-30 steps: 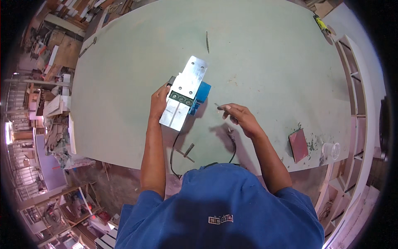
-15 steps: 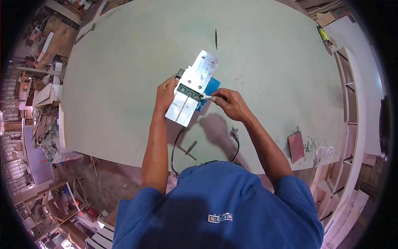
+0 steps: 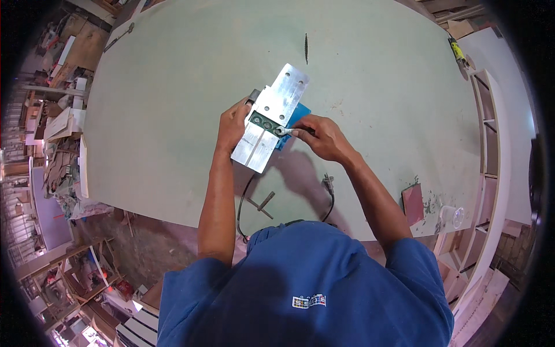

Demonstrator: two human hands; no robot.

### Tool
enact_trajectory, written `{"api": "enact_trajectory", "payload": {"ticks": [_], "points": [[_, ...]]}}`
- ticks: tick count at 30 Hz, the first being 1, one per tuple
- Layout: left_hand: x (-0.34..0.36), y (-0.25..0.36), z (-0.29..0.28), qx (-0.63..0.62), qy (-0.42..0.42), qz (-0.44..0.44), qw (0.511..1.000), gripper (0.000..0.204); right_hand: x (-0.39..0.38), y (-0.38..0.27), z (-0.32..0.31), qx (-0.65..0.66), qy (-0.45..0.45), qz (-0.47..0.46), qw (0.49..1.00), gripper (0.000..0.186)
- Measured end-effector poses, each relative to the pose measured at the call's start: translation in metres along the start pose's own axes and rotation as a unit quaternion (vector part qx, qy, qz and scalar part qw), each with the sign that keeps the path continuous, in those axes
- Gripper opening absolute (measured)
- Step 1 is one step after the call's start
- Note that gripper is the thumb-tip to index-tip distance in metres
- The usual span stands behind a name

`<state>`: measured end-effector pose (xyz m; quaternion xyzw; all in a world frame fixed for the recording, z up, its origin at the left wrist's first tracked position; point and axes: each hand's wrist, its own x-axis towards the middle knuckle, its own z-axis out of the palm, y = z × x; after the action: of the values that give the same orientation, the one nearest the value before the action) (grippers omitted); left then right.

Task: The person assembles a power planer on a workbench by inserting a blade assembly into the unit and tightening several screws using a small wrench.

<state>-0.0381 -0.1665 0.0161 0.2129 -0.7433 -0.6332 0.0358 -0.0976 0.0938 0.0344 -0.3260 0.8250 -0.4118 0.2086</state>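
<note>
An electric hand planer (image 3: 287, 87) with a blue body is held upside down above the table, its silvery sole facing up. My left hand (image 3: 233, 123) is closed around its left side, next to a dark knob. In my right hand (image 3: 321, 137), a small silvery wrench (image 3: 287, 132) is pinched between thumb and fingers. The wrench's head rests at the right end of the dark cutter block (image 3: 266, 124), where round bolt heads show. Part of the wrench's handle is hidden by my fingers. The black cord (image 3: 239, 214) runs down from the planer toward me.
On the pale green table (image 3: 173, 115) lie a thin dark strip (image 3: 306, 48), a crossed dark metal tool (image 3: 266, 201), a plug (image 3: 328, 183), a reddish square block (image 3: 413, 204) and a clear cup (image 3: 451, 216). A white shelf frame (image 3: 491, 144) stands along the right.
The wrench has turned slightly at the cutter block, and my right hand has shifted with it. The planer stays in my left hand. The whole view has moved slightly.
</note>
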Motion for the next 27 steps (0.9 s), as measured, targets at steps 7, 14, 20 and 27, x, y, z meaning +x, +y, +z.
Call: {"api": "enact_trajectory", "payload": {"ticks": [7,14,20,27], "points": [[0.002,0.001,0.003,0.002,-0.004,-0.012,1.000,0.045,0.011,-0.003,-0.013,-0.029,-0.039,-0.040,0.998,0.021],[-0.001,0.005,0.004,0.000,-0.004,-0.001,1.000,0.044,0.000,0.007,0.007,-0.049,0.012,-0.080,0.996,0.021],[-0.003,-0.003,0.005,0.010,0.028,0.005,1.000,0.047,-0.023,-0.024,0.074,0.096,0.120,0.130,0.980,0.026],[0.002,-0.006,0.009,-0.008,0.026,-0.004,1.000,0.052,-0.029,0.000,0.042,0.103,0.118,0.149,0.976,0.032]]}}
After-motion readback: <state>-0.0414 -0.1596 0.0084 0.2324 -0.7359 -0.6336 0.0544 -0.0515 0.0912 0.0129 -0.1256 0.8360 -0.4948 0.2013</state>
